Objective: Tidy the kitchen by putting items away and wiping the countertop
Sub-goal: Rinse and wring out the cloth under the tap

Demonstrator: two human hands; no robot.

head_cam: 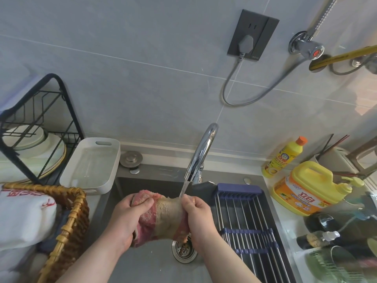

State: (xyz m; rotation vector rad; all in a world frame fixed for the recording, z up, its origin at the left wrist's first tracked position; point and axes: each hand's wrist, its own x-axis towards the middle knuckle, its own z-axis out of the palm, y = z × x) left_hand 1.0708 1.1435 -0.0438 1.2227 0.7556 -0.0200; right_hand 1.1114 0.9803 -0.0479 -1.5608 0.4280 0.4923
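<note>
Both hands clamp a pink-and-tan cloth (163,217) over the sink (146,262): left hand (124,219) curled round its bunched left end, right hand (199,219) pinching the right edge, the fabric stretched between them. Water from the faucet (201,152) runs onto the cloth just beside the right fingers (188,202). A drain (183,251) sits below, a rack (247,227) spans the sink's right side, a white tray (91,164) and wicker basket (67,219) lie left, detergent bottles (306,186) right.

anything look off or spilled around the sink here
Nothing spilled or broken. The cloth, held by the left hand and right hand under the running faucet, is stained brownish through its middle, and what looks like debris sits in the drain strainer below it.
</note>
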